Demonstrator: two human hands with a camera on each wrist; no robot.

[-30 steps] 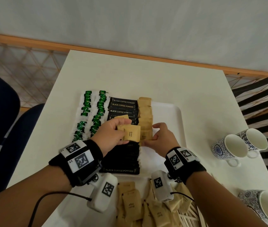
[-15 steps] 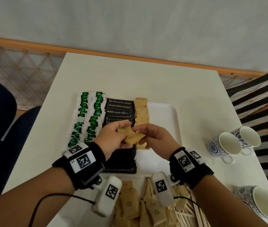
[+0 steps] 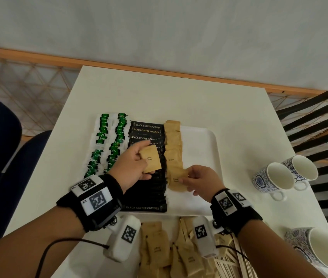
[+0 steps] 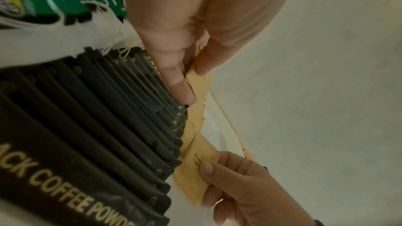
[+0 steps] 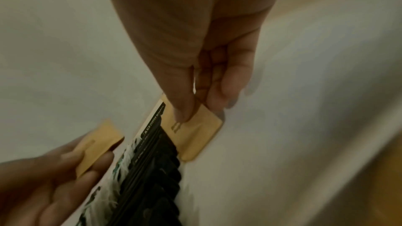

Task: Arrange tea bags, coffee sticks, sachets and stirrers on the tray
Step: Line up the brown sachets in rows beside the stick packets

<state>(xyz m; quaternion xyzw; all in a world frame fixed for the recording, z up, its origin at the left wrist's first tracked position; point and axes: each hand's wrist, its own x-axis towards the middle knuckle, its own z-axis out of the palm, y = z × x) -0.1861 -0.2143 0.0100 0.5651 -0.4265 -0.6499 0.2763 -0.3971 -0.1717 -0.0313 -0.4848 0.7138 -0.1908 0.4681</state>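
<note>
A white tray [image 3: 203, 141] carries green tea bags [image 3: 111, 145], a column of black coffee sticks [image 3: 149, 189] and a column of brown sugar sachets [image 3: 173, 141]. My left hand [image 3: 133, 167] holds a small stack of brown sachets [image 3: 151, 160] above the coffee sticks. My right hand [image 3: 199, 181] pinches one brown sachet [image 3: 176, 180] at the near end of the sachet column, low over the tray. The right wrist view shows that sachet [image 5: 193, 131] between thumb and fingers beside the coffee sticks [image 5: 156, 169]. From the left wrist, the held stack [image 4: 199, 83] shows edge-on.
Loose brown sachets [image 3: 159, 251] and wooden stirrers [image 3: 237, 261] lie on the table in front of the tray. Three patterned cups [image 3: 275, 175] stand at the right. A black chair [image 3: 319, 125] is beyond the table's right edge, a blue seat [image 3: 2, 149] at the left.
My right hand has taken one sachet from the left hand's stack and carried it down to the near end of the sachet column. The left hand has stayed over the coffee sticks.
</note>
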